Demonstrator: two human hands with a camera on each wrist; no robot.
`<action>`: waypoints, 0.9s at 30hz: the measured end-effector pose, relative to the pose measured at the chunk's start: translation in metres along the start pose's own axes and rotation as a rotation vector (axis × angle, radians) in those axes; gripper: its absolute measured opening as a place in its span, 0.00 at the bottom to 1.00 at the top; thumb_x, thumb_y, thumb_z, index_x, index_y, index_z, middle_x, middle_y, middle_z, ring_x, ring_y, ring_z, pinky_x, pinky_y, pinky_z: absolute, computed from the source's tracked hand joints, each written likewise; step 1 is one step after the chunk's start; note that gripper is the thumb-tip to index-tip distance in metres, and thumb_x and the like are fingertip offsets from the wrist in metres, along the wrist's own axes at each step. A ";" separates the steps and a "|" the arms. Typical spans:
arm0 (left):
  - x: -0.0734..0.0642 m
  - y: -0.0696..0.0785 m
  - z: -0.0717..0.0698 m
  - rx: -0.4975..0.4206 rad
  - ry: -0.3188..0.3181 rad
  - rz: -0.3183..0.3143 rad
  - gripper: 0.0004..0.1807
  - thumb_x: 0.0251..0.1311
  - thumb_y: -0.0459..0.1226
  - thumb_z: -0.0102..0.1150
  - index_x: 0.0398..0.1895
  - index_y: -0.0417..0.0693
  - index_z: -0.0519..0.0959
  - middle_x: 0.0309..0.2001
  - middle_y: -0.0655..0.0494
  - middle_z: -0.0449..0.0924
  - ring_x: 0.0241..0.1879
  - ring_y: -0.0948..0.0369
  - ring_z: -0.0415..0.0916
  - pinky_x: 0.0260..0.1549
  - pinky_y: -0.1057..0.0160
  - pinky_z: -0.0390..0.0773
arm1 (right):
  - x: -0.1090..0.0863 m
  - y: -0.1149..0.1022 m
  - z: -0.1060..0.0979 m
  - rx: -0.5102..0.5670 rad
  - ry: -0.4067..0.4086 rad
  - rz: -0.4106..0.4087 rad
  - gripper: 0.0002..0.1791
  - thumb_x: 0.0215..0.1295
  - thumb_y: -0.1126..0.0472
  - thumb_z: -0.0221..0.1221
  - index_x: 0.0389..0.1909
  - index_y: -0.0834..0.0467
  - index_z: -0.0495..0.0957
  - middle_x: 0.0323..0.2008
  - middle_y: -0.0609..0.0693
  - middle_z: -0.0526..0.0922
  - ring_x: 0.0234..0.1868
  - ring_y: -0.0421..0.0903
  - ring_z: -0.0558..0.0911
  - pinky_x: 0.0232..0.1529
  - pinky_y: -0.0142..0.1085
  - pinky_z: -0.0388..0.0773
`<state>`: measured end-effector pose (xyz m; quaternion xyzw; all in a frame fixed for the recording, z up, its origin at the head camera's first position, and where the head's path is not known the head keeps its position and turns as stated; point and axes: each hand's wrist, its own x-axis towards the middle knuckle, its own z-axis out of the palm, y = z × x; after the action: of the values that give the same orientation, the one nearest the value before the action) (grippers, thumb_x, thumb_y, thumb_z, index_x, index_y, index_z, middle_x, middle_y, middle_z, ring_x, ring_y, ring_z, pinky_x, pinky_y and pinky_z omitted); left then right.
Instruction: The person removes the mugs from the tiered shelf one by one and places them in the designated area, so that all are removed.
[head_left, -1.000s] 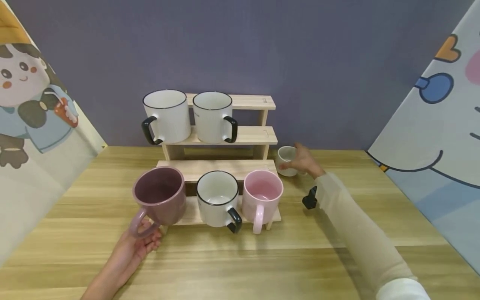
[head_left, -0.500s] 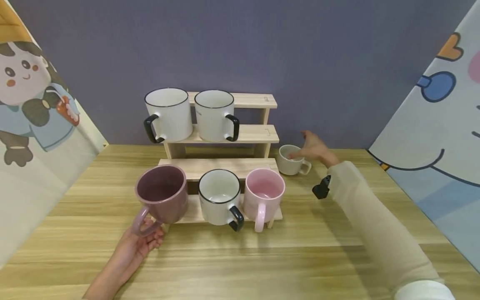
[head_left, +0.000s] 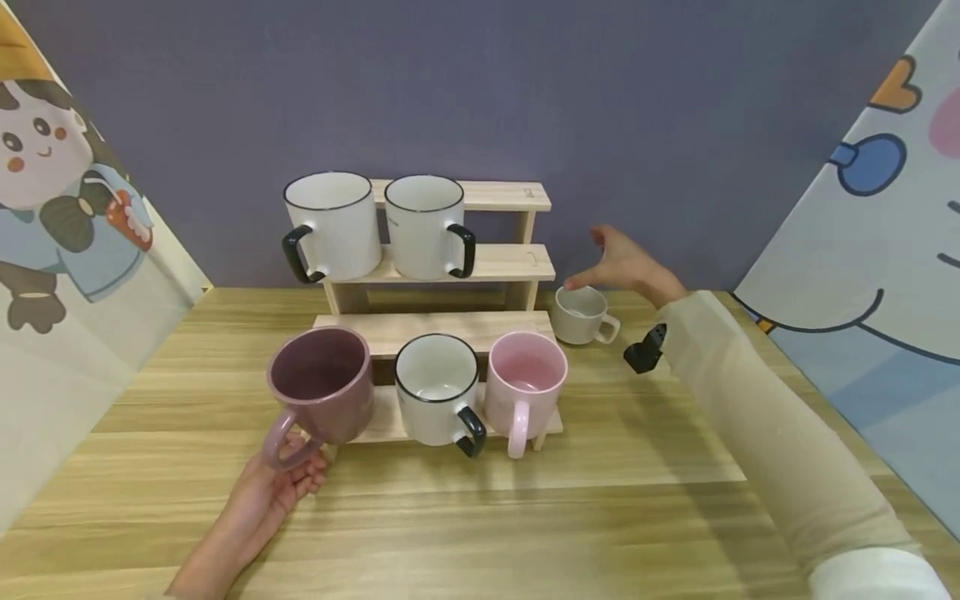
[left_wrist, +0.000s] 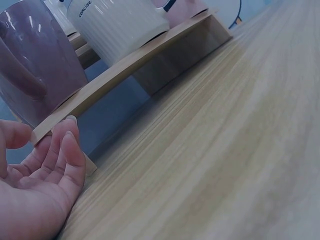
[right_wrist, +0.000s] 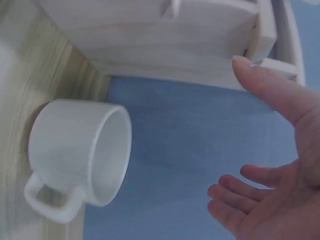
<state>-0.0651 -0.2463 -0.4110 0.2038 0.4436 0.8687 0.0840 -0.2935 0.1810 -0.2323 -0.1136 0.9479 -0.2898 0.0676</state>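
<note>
A stepped wooden rack [head_left: 427, 335] carries several mugs. My left hand [head_left: 273, 492] grips the left end of its lowest board, just below a mauve mug [head_left: 330, 408]. In the left wrist view, the thumb [left_wrist: 14, 134] and curled fingers meet the board's corner. My right hand [head_left: 626, 265] is spread, thumb apart from fingers, above a small off-white mug [head_left: 573, 321] standing on the table right of the rack. The right wrist view shows a gap between that hand and the mug, whose handle [right_wrist: 52, 202] is in view. The right hand holds nothing.
Two white black-rimmed mugs, the left one [head_left: 341, 237] and the right one [head_left: 420, 237], stand higher on the rack. A smaller black-rimmed mug [head_left: 431, 417] and a pink mug [head_left: 521, 408] share the lowest board. A grey-blue wall [head_left: 637, 125] rises behind the table [head_left: 525, 525].
My right hand has come off the small off-white mug and risen above it, moving slightly right. The mug stays beside the rack. The left hand keeps its hold on the rack.
</note>
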 end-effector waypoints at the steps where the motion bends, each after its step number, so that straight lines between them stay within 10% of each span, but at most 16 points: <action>1: 0.000 0.000 0.000 0.002 0.000 0.000 0.22 0.74 0.30 0.23 0.44 0.49 0.74 0.41 0.54 0.83 0.41 0.63 0.80 0.40 0.69 0.80 | 0.000 -0.003 -0.001 -0.002 -0.001 -0.005 0.59 0.50 0.53 0.70 0.72 0.67 0.41 0.71 0.68 0.52 0.70 0.65 0.56 0.68 0.57 0.58; 27: -0.001 0.001 -0.003 0.032 0.005 -0.017 0.23 0.74 0.29 0.23 0.44 0.49 0.74 0.40 0.55 0.83 0.40 0.64 0.79 0.41 0.69 0.80 | -0.006 -0.072 -0.019 0.121 0.017 -0.098 0.57 0.51 0.45 0.69 0.74 0.55 0.44 0.73 0.53 0.54 0.73 0.51 0.55 0.71 0.50 0.57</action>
<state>-0.0657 -0.2492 -0.4120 0.1993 0.4592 0.8613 0.0870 -0.2785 0.1343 -0.1756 -0.1532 0.9224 -0.3507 0.0522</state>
